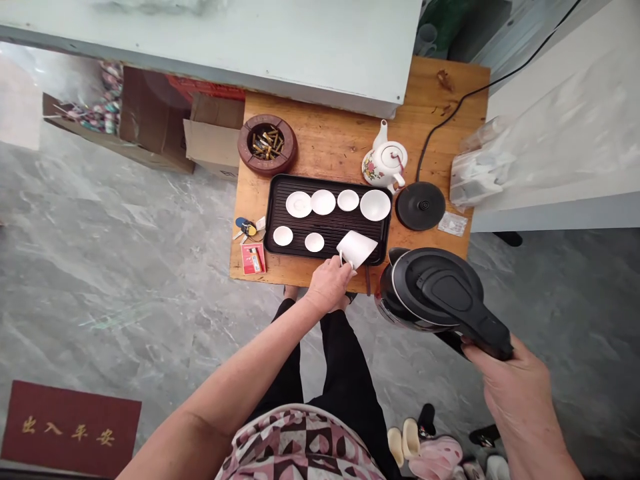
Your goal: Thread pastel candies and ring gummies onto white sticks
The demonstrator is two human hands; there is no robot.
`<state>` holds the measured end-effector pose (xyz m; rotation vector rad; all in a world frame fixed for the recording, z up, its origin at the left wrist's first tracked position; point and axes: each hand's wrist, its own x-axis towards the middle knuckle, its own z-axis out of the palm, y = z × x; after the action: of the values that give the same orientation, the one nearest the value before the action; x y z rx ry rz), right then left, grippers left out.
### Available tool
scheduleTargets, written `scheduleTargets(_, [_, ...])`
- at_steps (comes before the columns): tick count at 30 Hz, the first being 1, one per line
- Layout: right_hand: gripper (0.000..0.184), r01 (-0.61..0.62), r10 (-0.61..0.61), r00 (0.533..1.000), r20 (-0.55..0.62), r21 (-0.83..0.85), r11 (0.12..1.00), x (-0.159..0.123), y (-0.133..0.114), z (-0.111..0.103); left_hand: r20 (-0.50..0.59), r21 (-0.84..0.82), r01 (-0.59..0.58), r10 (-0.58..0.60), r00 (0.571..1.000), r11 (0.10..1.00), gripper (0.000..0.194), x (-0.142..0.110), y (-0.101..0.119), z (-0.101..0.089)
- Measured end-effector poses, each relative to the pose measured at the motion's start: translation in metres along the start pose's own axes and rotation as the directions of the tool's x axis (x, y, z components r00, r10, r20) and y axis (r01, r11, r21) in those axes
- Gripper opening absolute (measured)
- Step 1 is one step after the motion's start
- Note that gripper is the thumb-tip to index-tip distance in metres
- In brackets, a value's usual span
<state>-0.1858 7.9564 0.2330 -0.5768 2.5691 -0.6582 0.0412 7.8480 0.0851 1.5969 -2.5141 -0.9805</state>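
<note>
My left hand grips the handle of a white pitcher, which is tilted over the right front of a black ribbed tea tray. My right hand is wrapped round the handle of a black electric kettle, held off the table's front right corner. On the tray stand several white cups and bowls, among them a small cup left of the pitcher and a larger bowl at the back right. Behind the tray is a white teapot with painted flowers. What the pitcher contains is hidden.
The kettle's round base sits right of the tray, its cord running back. A brown ashtray full of cigarette butts stands back left. Keys and a red packet lie left of the tray on the wooden table. Shoes are on the floor.
</note>
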Motion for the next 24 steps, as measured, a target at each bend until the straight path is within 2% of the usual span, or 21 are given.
scheduleTargets(3, [0.019, -0.067, 0.071, 0.997, 0.022, -0.146, 0.987, 0.000, -0.016, -0.001, 0.022, 0.011, 0.005, -0.006, 1.000, 1.000, 0.036, 0.002, 0.000, -0.002])
scheduleTargets(7, [0.018, 0.006, 0.013, 0.998, 0.064, -0.287, 0.958, -0.001, -0.040, -0.001, 0.053, 0.015, 0.023, -0.024, 0.998, 1.000, 0.035, 0.005, 0.001, -0.005])
scheduleTargets(11, [0.016, 0.033, 0.009, 0.994, 0.109, -0.382, 0.924, -0.002, -0.057, 0.001, 0.055, 0.003, 0.019, -0.020, 0.998, 1.000, 0.035, 0.009, 0.002, -0.007])
scheduleTargets(17, [0.016, 0.105, -0.041, 0.989, 0.142, -0.480, 0.871, -0.001, -0.070, 0.008, 0.052, 0.003, 0.010, -0.010, 0.999, 1.000, 0.035, 0.012, 0.001, -0.010])
scheduleTargets(24, [0.017, 0.193, -0.112, 0.976, 0.185, -0.518, 0.834, 0.006, -0.073, 0.014, 0.024, 0.005, -0.001, 0.000, 1.000, 1.000, 0.036, 0.011, -0.001, -0.008])
